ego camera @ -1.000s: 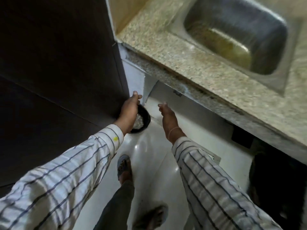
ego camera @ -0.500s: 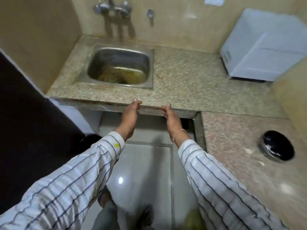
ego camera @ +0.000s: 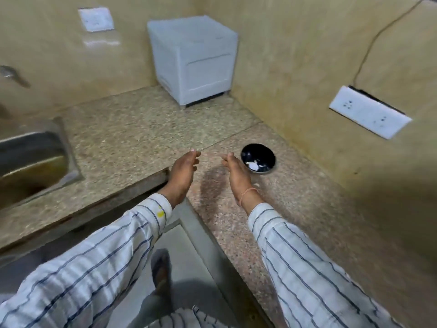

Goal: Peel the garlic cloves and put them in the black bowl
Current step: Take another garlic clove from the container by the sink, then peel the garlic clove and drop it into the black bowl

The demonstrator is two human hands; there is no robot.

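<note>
The black bowl (ego camera: 258, 150) stands on the speckled stone counter (ego camera: 146, 129) near the right wall, with a few white garlic pieces (ego camera: 253, 165) in it. My right hand (ego camera: 236, 171) hovers just left of the bowl, fingers loosely curled, back toward the camera. My left hand (ego camera: 184, 168) hangs over the counter's inner corner, also loosely curled. A faint pale strand seems to run between the two sets of fingertips; I cannot tell what it is. Both palms are hidden. A small white scrap (ego camera: 256, 185) lies on the counter below the bowl.
A steel sink (ego camera: 30, 159) is set in the counter at the left. A white box-shaped appliance (ego camera: 194, 60) stands in the back corner. A socket panel (ego camera: 369, 118) with a cable hangs on the right wall. My sandalled foot (ego camera: 162, 271) stands on the floor below.
The view swung up from the floor under the counter, past the sink, to the right counter corner. Both hands rose from beside a black dish low down to above the counter by the bowl.
</note>
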